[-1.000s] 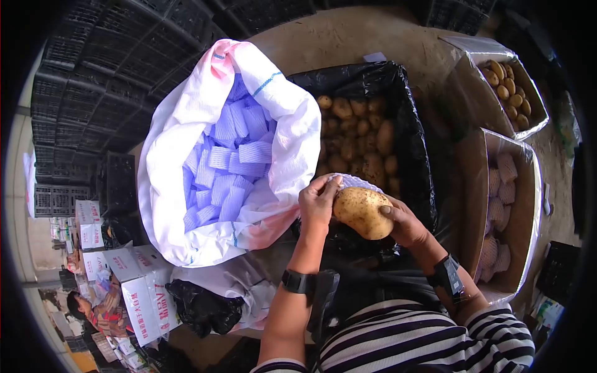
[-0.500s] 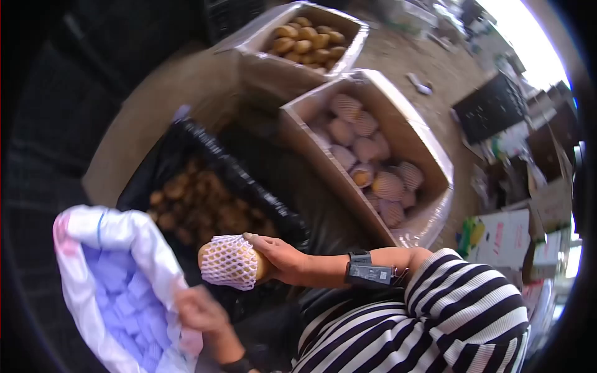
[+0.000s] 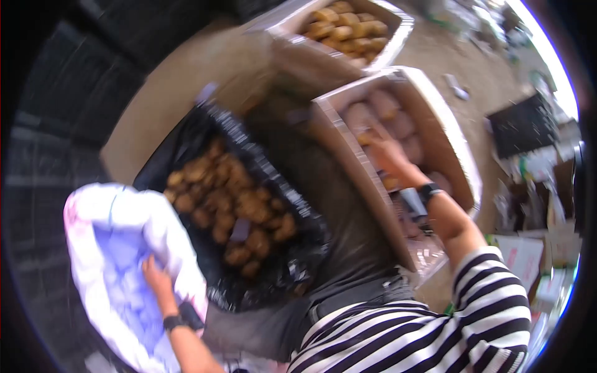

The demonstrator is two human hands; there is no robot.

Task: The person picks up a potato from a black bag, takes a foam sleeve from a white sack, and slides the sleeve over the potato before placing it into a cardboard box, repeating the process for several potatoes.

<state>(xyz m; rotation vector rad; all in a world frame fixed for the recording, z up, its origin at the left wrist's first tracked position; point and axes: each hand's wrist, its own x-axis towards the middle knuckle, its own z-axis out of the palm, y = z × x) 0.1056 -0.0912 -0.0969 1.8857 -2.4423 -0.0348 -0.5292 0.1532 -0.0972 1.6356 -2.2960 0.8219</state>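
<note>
Nearest the camera is the person's black-and-white striped top point(image 3: 435, 336), with a striped sleeve running up the right side. At the near left, the left hand point(image 3: 155, 273), which has a dark band point(image 3: 173, 322) on the wrist, reaches down into the open mouth of a white sack point(image 3: 87, 211). Its fingers are among the pale blue-violet foam nets point(image 3: 121, 261) that fill the sack. The picture is blurred there, so I cannot tell whether its grip has closed on a net or is slack. Just right of the sack, in the middle of the scene, is a crate with a crumpled black liner point(image 3: 292, 261), heaped with loose potatoes point(image 3: 230, 199). They are brown, dull-skinned, lumpy and bare. Farther right, the right hand point(image 3: 387, 156), also with a dark wristband point(image 3: 429, 191), reaches over the near wall of a long cardboard box point(image 3: 357, 180) and down into it. There it is touching or just above the netted potatoes point(image 3: 385, 105), which show as pinkish-tan rounded shapes lying side by side in pale mesh. Motion blur hides the fingers, so I cannot tell whether this grip is clenched on a potato or released. Beyond that box, at the far edge, is a second carton point(image 3: 292, 56) holding unwrapped yellow-brown potatoes point(image 3: 348, 28). All of this rests on a sandy floor point(image 3: 168, 105), and dark stacked crates point(image 3: 50, 143) stand along the left.
</note>
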